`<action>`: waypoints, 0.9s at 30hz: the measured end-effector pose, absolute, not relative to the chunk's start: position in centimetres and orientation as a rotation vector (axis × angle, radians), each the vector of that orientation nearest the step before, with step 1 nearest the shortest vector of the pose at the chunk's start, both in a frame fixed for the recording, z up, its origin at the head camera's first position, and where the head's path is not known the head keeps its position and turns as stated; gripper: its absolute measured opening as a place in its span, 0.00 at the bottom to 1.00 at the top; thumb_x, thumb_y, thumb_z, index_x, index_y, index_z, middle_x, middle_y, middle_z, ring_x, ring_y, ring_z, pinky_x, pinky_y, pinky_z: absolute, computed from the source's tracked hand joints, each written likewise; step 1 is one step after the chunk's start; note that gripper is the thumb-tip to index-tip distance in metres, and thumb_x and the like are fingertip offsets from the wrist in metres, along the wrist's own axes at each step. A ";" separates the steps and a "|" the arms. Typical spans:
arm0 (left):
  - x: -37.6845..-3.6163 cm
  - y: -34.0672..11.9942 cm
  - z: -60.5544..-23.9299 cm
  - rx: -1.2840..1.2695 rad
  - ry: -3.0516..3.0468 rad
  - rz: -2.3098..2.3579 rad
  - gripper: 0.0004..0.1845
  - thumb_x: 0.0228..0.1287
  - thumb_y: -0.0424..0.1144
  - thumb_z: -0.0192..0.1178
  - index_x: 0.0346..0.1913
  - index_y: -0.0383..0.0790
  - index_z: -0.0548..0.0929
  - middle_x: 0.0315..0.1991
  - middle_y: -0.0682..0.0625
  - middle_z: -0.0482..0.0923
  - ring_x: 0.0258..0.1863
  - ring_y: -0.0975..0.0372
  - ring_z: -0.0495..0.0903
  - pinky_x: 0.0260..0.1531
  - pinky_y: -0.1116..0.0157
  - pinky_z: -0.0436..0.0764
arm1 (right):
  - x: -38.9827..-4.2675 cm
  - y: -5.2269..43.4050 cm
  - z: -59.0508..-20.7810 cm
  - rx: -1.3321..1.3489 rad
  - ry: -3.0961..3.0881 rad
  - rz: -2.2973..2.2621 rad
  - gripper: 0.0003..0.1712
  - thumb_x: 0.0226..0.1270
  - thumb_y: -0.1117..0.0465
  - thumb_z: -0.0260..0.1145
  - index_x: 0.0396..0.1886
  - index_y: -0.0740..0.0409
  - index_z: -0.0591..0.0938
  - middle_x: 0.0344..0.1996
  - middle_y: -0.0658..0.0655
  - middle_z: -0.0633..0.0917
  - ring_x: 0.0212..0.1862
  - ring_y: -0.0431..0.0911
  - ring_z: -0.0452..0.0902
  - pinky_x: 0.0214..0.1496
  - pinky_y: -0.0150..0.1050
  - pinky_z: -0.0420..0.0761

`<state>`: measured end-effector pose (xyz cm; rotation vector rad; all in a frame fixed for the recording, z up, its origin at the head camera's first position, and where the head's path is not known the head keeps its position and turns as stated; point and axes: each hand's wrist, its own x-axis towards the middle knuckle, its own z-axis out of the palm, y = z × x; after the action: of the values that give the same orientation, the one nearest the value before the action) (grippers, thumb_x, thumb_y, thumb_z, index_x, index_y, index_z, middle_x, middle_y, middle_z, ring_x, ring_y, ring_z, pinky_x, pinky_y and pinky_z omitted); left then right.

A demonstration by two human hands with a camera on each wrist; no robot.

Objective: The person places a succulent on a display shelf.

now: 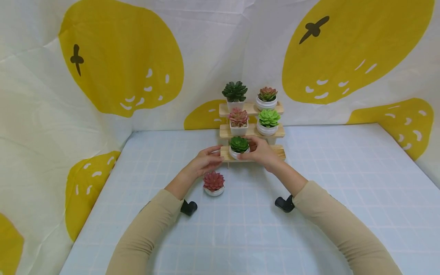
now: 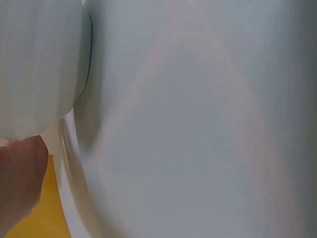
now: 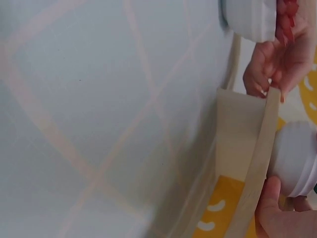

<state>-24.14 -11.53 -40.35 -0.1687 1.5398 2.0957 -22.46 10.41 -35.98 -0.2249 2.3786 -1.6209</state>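
Observation:
My right hand [image 1: 262,152] holds the round white pot of a dark green succulent [image 1: 239,144], thumb in front and fingers behind. The pot sits at the left part of the lowest tier of a three-tier wooden plant stand [image 1: 279,152]. In the right wrist view, that white pot [image 3: 295,156] is against the board, with the right thumb [image 3: 270,193] beside it. My left hand [image 1: 205,161] grips the left end of the same board with its fingertips. Nearer on the table is a red succulent [image 1: 214,181] in a white pot, just below the left hand.
The middle tier bears a pink succulent [image 1: 238,121] and a bright green succulent [image 1: 268,121]. On the top tier stand a dark green succulent [image 1: 235,93] and a reddish-green succulent [image 1: 267,98]. A pale blue checked cloth [image 1: 240,236] covers the table; a lemon-print curtain [image 1: 213,49] hangs behind.

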 end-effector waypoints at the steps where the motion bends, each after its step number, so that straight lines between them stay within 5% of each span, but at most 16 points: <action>1: -24.1 -11.5 -40.3 -0.167 1.537 2.098 0.31 0.64 0.21 0.50 0.70 0.38 0.60 0.66 0.39 0.61 0.42 0.62 0.74 0.37 0.71 0.77 | -22.4 10.4 -35.9 -0.227 2.377 -1.624 0.40 0.51 0.65 0.73 0.65 0.61 0.66 0.43 0.59 0.71 0.42 0.47 0.64 0.37 0.35 0.70; 27: -24.2 -11.5 -40.4 -0.173 1.535 2.095 0.32 0.64 0.20 0.50 0.70 0.38 0.59 0.66 0.39 0.60 0.42 0.62 0.74 0.36 0.71 0.77 | -21.2 11.9 -35.5 -0.230 2.343 -1.651 0.39 0.53 0.67 0.71 0.65 0.62 0.66 0.50 0.64 0.72 0.50 0.54 0.69 0.46 0.38 0.74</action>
<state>-24.15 -11.47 -40.40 -0.1730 1.5349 2.0952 -21.19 11.88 -35.51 -0.2298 2.3433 -1.6510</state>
